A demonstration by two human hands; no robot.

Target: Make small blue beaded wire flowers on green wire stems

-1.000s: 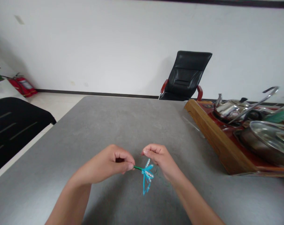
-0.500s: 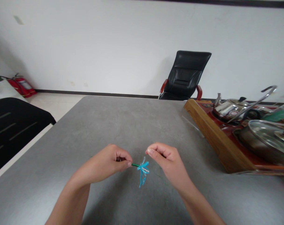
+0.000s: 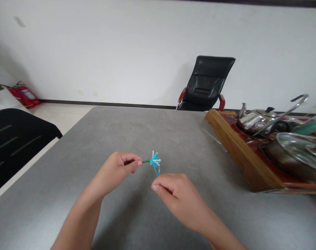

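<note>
My left hand (image 3: 118,170) pinches the green stem of a small beaded flower (image 3: 155,160), holding it sideways above the grey table. The flower has light-blue looped petals and rows of clear or pearly beads, and its head points right. Just below and to the right of the bloom is my right hand (image 3: 177,198), with thumb and forefinger pressed together. A very faint thread (image 3: 150,172) seems to run from the stem down toward those fingertips. One blue petal hangs close above the right hand.
A wood-edged red tea tray (image 3: 232,152) stands on the table (image 3: 126,128) at the right, with a steel kettle (image 3: 257,121) and a glass-lidded pot (image 3: 290,159). Beyond the table is a black chair (image 3: 208,81); another black chair (image 3: 19,139) is at the left.
My left hand has lifted the flower up and slightly left. My right hand has moved from above right of the bloom to below it, its fingers still pinched.
</note>
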